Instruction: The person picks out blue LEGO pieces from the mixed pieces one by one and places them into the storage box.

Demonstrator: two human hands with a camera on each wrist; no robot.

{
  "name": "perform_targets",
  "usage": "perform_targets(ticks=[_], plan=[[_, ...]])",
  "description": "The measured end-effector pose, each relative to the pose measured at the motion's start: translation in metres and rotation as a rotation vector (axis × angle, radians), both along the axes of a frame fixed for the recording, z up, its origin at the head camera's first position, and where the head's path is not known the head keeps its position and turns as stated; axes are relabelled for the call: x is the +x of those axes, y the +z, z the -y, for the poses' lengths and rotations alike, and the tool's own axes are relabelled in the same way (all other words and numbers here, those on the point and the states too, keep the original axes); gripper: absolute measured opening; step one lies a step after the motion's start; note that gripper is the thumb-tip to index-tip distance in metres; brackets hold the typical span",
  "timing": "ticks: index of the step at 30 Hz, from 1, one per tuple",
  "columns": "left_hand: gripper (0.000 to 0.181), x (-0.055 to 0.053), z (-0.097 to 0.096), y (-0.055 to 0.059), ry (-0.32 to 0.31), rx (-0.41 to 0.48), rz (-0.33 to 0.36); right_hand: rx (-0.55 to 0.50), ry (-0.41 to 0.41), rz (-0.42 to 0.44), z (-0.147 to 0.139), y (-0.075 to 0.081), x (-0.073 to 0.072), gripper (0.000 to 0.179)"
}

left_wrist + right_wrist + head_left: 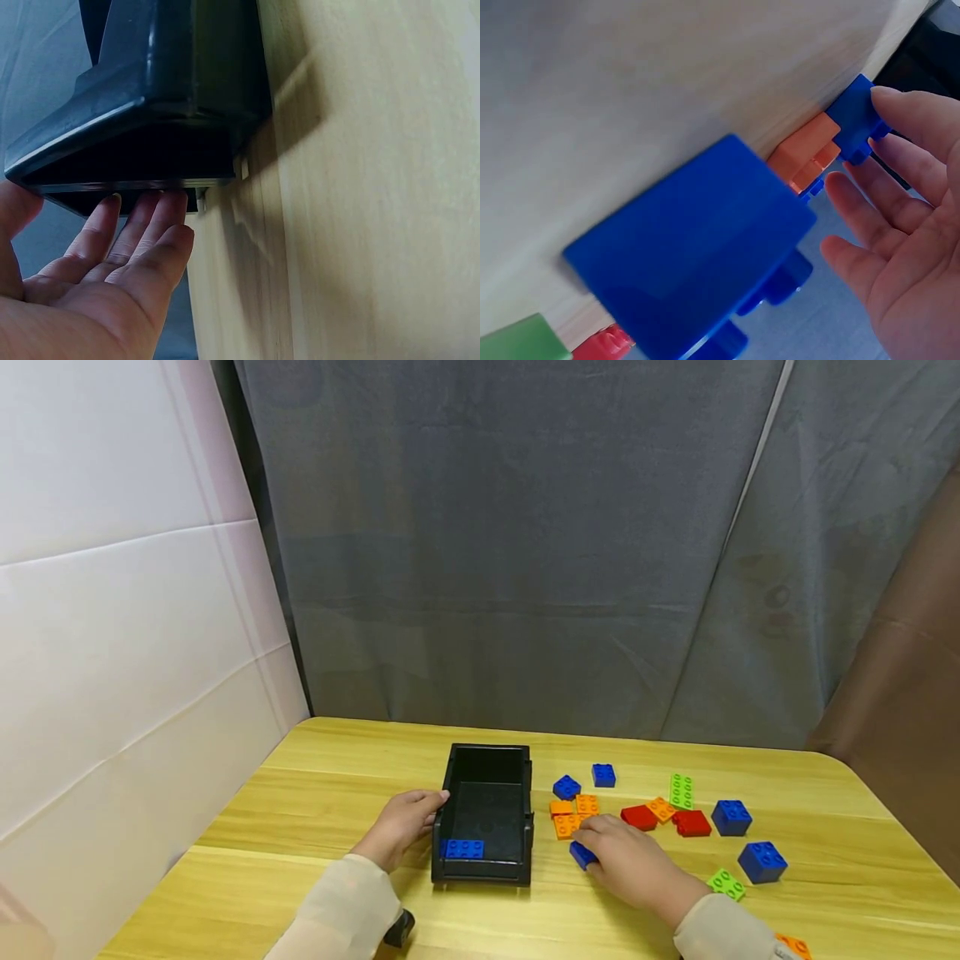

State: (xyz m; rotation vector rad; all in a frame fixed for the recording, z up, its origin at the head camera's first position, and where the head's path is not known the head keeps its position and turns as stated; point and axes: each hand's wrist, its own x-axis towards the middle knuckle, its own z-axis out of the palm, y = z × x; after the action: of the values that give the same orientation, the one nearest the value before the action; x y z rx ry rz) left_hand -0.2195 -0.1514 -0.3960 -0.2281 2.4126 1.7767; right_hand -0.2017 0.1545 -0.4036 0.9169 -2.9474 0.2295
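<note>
A black plastic bin (489,870) stands on the table with a blue building brick (465,849) lying inside its near end. My left hand (405,828) holds the bin's left side, thumb at the upper rim; in the left wrist view the fingers (166,214) reach under the rim. To the right of the bin, my right hand (626,860) pinches a small blue brick (582,855) at table level. The right wrist view shows the thumb on one face of that blue brick (853,112) and fingers at its studded side. Orange bricks (567,826) lie just beyond these fingertips.
Two blue bricks (603,775) (567,787) lie farther back. Right of the hand are red bricks (692,823), an orange one (662,810), green ones (681,791) and larger blue ones (762,862). A green brick (726,884) sits by the right wrist. Grey curtain (480,568) hangs behind the table.
</note>
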Motion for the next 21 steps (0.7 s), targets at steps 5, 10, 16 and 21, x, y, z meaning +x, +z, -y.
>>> perform_targets(ticks=[5,10,16,21], plan=[[0.054,0.0006,-0.0005,0.0007,0.002,-0.006,0.001,0.000,-0.005,0.026,0.0016,-0.0001,-0.0019,0.034],[0.055,0.0006,0.0000,0.0007,0.001,-0.007,-0.002,0.006,0.007,0.023,0.0023,0.0009,-0.0037,0.033],[0.054,0.0002,-0.0002,0.0002,0.006,0.001,-0.003,0.009,0.004,0.039,0.0046,0.0013,-0.0057,0.033],[0.052,-0.0002,-0.0005,-0.0002,0.006,0.008,-0.006,-0.006,0.000,0.052,0.0045,0.0015,-0.0057,0.033]])
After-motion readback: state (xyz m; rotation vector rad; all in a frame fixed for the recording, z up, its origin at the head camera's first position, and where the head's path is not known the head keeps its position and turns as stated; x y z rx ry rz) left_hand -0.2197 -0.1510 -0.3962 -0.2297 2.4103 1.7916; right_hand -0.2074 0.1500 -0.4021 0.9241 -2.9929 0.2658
